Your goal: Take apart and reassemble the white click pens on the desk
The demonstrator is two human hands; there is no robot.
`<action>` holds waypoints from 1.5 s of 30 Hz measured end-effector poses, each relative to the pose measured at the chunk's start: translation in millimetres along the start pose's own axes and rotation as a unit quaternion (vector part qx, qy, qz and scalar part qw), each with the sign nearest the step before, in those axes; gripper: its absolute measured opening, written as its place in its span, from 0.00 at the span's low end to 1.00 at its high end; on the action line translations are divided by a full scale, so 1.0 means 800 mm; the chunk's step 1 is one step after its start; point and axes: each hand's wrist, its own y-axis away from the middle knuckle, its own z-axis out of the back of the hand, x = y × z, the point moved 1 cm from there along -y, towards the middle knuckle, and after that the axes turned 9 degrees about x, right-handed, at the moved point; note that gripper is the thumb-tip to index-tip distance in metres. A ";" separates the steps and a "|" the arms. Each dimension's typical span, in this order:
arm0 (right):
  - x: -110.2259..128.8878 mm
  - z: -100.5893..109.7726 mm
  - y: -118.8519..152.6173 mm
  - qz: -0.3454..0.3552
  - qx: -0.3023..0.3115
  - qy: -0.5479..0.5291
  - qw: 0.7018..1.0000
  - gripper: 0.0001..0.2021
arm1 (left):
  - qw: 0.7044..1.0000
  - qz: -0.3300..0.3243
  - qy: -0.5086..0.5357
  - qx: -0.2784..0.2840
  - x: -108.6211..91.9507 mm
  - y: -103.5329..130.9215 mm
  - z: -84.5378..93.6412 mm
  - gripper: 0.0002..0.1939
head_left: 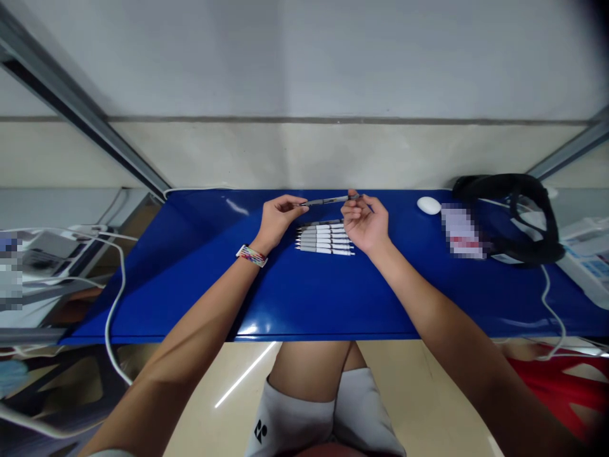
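Grey pen [328, 201]: held level between both hands, over the pen row [325, 239].
Left hand [277, 219]: fingers pinch its left end.
Right hand [365, 222]: fingertips grip its right end.

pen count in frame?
7, as far as the view resolves. One pen is held level between the left hand and right hand. About six lie in a row of pens on the blue table; the right hand may hide more.
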 end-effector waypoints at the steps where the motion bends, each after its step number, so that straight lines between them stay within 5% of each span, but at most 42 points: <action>1: 0.000 0.001 -0.001 -0.002 0.000 0.002 1.000 0.03 | 1.000 -0.001 0.001 0.000 0.000 0.000 0.000 0.15; 14: 0.002 -0.001 0.000 -0.012 0.002 -0.032 0.999 0.06 | 1.000 -0.003 0.002 -0.002 0.002 0.000 0.001 0.14; 45: 0.003 0.012 -0.007 -0.001 0.024 0.089 0.996 0.04 | 1.000 0.002 -0.001 -0.003 0.000 0.001 0.001 0.15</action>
